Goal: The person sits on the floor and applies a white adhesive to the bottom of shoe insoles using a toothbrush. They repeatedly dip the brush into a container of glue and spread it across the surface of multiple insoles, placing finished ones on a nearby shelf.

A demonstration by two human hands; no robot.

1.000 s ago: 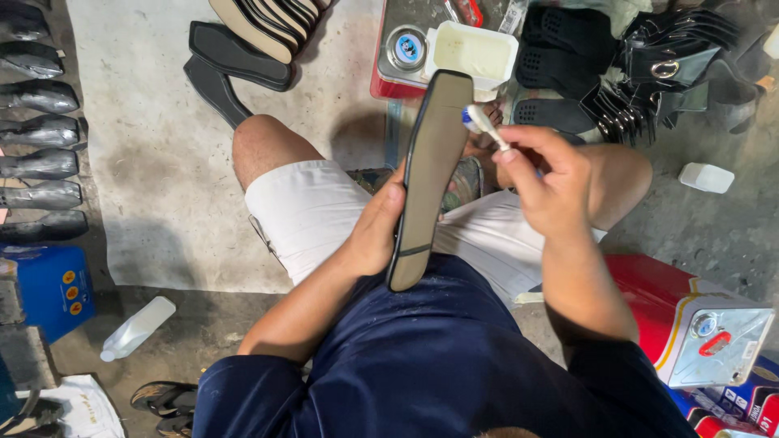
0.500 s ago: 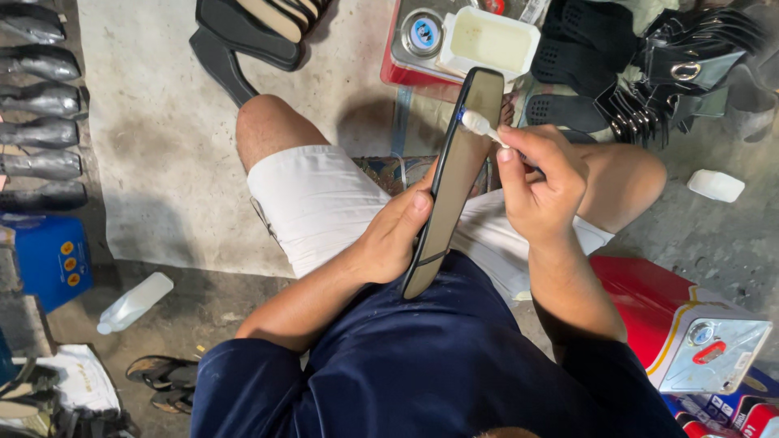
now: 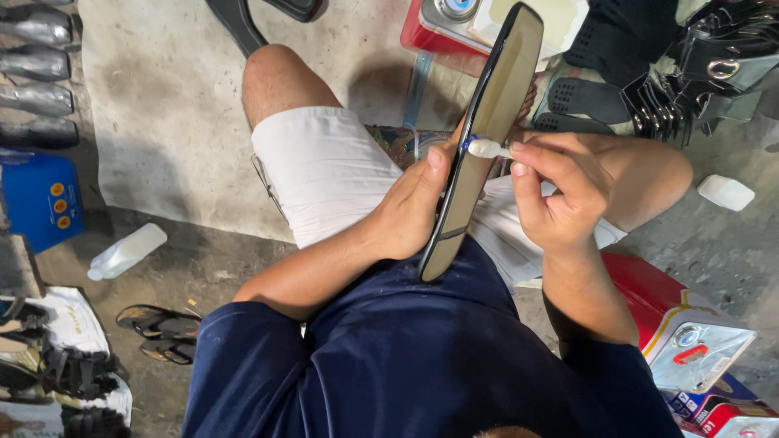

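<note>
Over the lap of the seated person, a long shoe sole (image 3: 487, 138) with a tan face and a black rim stands tilted on edge, its lower end near the dark blue shirt (image 3: 422, 357) and its upper end reaching toward the red tin (image 3: 426, 36) on the floor. Left hand (image 3: 410, 207) grasps the sole from the side, thumb laid along its black edge. Right hand (image 3: 560, 195) is clenched around a small white brush (image 3: 487, 148), whose tip touches the sole's rim just beside the left thumb. White shorts (image 3: 324, 170) cover the thighs. On the floor, a pale mat (image 3: 162, 122) lies under the left knee, a white plastic bottle (image 3: 126, 251) sits near a blue box (image 3: 36, 199), a pair of flip-flops (image 3: 158, 332) rests beside the left elbow, and black straps with buckles (image 3: 690, 73) are heaped beyond the right knee.
</note>
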